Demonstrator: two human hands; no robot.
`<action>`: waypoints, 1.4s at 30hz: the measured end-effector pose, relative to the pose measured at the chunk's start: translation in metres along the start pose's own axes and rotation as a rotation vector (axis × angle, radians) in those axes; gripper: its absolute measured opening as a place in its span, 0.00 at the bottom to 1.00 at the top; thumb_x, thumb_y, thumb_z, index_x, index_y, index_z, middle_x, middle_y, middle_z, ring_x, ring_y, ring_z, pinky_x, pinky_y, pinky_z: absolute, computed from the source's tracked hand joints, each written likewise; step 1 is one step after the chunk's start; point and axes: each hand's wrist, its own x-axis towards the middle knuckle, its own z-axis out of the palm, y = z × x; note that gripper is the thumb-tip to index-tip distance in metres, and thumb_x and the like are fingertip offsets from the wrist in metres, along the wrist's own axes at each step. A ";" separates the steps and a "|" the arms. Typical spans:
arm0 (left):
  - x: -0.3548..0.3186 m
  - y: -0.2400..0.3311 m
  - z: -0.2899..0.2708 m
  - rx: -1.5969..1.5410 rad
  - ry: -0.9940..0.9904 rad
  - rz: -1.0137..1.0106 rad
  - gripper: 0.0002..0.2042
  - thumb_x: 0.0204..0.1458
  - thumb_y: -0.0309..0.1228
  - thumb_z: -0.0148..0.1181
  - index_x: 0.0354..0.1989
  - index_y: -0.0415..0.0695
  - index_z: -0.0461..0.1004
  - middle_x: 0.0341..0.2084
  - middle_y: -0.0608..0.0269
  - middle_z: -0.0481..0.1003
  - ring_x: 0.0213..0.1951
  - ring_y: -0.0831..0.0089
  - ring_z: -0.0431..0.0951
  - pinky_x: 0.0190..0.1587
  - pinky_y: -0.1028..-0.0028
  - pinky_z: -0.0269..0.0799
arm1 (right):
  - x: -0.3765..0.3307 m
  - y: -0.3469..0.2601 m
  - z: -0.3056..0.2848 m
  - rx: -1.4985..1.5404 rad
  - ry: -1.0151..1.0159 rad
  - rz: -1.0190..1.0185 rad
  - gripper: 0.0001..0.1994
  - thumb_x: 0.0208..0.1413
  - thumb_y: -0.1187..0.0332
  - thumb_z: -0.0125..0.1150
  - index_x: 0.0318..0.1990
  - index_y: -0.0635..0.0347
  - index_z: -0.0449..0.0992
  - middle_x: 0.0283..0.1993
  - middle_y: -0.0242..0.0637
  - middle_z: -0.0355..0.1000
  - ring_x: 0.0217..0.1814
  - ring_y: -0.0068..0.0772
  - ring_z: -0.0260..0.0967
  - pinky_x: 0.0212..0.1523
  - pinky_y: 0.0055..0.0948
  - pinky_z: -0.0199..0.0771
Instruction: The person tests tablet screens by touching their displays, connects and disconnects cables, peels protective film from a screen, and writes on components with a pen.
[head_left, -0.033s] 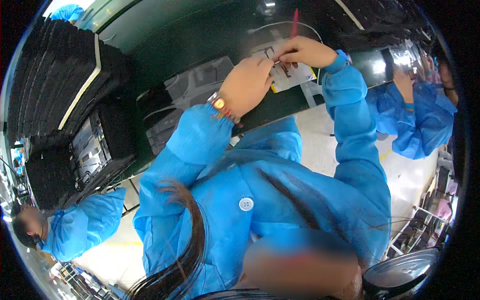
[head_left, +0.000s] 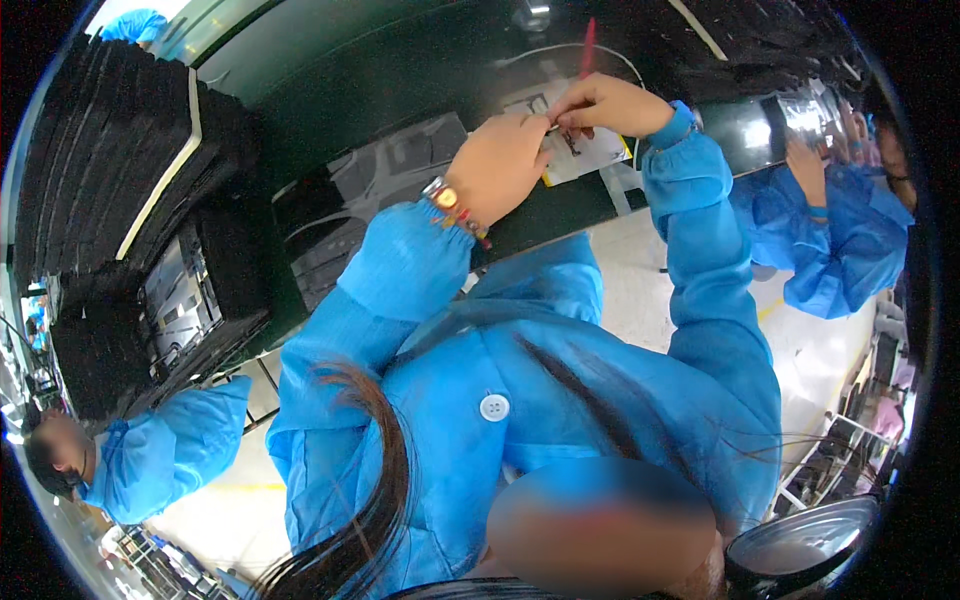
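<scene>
My left hand (head_left: pixel 498 168) and my right hand (head_left: pixel 612 105) meet at the fingertips over a white card (head_left: pixel 600 152) with a yellow edge and small black parts on it. Both hands are closed, pinching a tiny, thin piece between them that is too small to name. From behind my right hand a slim red tapered tool (head_left: pixel 588 46) points away from me; whether that hand holds it, I cannot tell. The card lies on the dark green table (head_left: pixel 350 85), partly hidden by my fingers.
Clear plastic sheets (head_left: pixel 400 150) lie left of my hands. At the far left rise stacked black trays (head_left: pixel 120 150), beside a tray of flat parts (head_left: pixel 182 290). A white cable (head_left: pixel 610 55) curves behind the card. Co-workers in blue sit at right (head_left: pixel 835 235) and lower left (head_left: pixel 170 450).
My left hand and wrist have shifted and turned slightly to the right. My right hand has stayed almost still, and the fingertips remain together over the card.
</scene>
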 end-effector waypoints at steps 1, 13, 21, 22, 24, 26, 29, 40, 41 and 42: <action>0.007 -0.001 0.004 -0.003 -0.001 0.005 0.12 0.44 0.31 0.57 0.37 0.40 0.69 0.32 0.50 0.71 0.36 0.53 0.72 0.40 0.62 0.68 | -0.001 0.004 0.000 0.117 -0.044 0.000 0.10 0.53 0.68 0.54 0.40 0.63 0.75 0.26 0.33 0.71 0.26 0.18 0.66 0.27 0.18 0.66; 0.002 -0.041 0.008 0.112 0.005 0.006 0.08 0.41 0.30 0.58 0.29 0.41 0.74 0.27 0.50 0.72 0.34 0.53 0.72 0.39 0.60 0.68 | 0.030 0.012 0.017 0.103 0.115 -0.015 0.16 0.51 0.71 0.54 0.50 0.61 0.69 0.24 0.31 0.70 0.22 0.17 0.64 0.21 0.20 0.65; 0.006 -0.016 0.001 0.281 -0.129 -0.054 0.09 0.42 0.33 0.58 0.30 0.44 0.76 0.26 0.55 0.73 0.33 0.58 0.73 0.37 0.63 0.68 | 0.027 0.002 0.023 0.195 0.013 0.072 0.12 0.48 0.70 0.59 0.40 0.63 0.68 0.23 0.32 0.71 0.20 0.17 0.65 0.16 0.17 0.63; 0.006 -0.017 0.002 0.221 -0.095 -0.071 0.09 0.42 0.34 0.58 0.29 0.44 0.76 0.26 0.56 0.73 0.33 0.59 0.73 0.36 0.63 0.68 | 0.027 0.003 0.022 0.198 0.012 0.075 0.12 0.48 0.70 0.59 0.40 0.63 0.68 0.23 0.32 0.71 0.20 0.17 0.65 0.16 0.17 0.63; 0.004 -0.017 0.002 0.158 -0.063 -0.089 0.09 0.42 0.35 0.58 0.29 0.45 0.76 0.25 0.57 0.74 0.33 0.60 0.74 0.35 0.63 0.68 | 0.026 0.005 0.020 0.257 -0.001 0.123 0.13 0.48 0.68 0.60 0.39 0.63 0.68 0.23 0.31 0.70 0.20 0.16 0.65 0.15 0.17 0.61; 0.002 -0.015 0.000 0.272 -0.068 -0.109 0.09 0.43 0.36 0.57 0.28 0.45 0.76 0.25 0.58 0.74 0.32 0.61 0.74 0.34 0.64 0.68 | 0.024 0.006 0.020 0.239 0.038 0.115 0.13 0.48 0.68 0.60 0.39 0.62 0.68 0.23 0.30 0.70 0.19 0.16 0.64 0.15 0.16 0.60; -0.003 -0.024 0.003 0.192 -0.034 -0.106 0.09 0.43 0.36 0.57 0.26 0.44 0.77 0.24 0.58 0.75 0.31 0.61 0.74 0.35 0.64 0.67 | 0.023 0.017 0.020 0.229 0.112 0.086 0.13 0.48 0.65 0.60 0.39 0.60 0.68 0.24 0.29 0.69 0.18 0.15 0.62 0.15 0.16 0.60; -0.009 -0.027 0.001 0.117 0.066 -0.106 0.06 0.42 0.33 0.57 0.23 0.44 0.76 0.22 0.60 0.74 0.30 0.62 0.74 0.36 0.63 0.64 | 0.020 0.009 0.019 0.196 0.136 0.100 0.14 0.48 0.61 0.60 0.38 0.58 0.70 0.23 0.26 0.65 0.18 0.14 0.60 0.15 0.16 0.60; -0.009 -0.027 0.001 0.108 0.067 -0.111 0.06 0.42 0.33 0.57 0.23 0.44 0.76 0.22 0.60 0.74 0.30 0.62 0.74 0.36 0.63 0.64 | 0.021 0.011 0.020 0.193 0.145 0.085 0.13 0.48 0.62 0.60 0.38 0.58 0.70 0.23 0.26 0.66 0.18 0.14 0.60 0.15 0.16 0.59; -0.009 -0.027 0.001 0.106 0.066 -0.110 0.06 0.42 0.33 0.57 0.23 0.44 0.76 0.22 0.60 0.74 0.30 0.62 0.74 0.36 0.63 0.64 | 0.021 0.013 0.020 0.190 0.154 0.069 0.13 0.48 0.62 0.60 0.38 0.58 0.70 0.23 0.26 0.66 0.18 0.14 0.60 0.15 0.16 0.59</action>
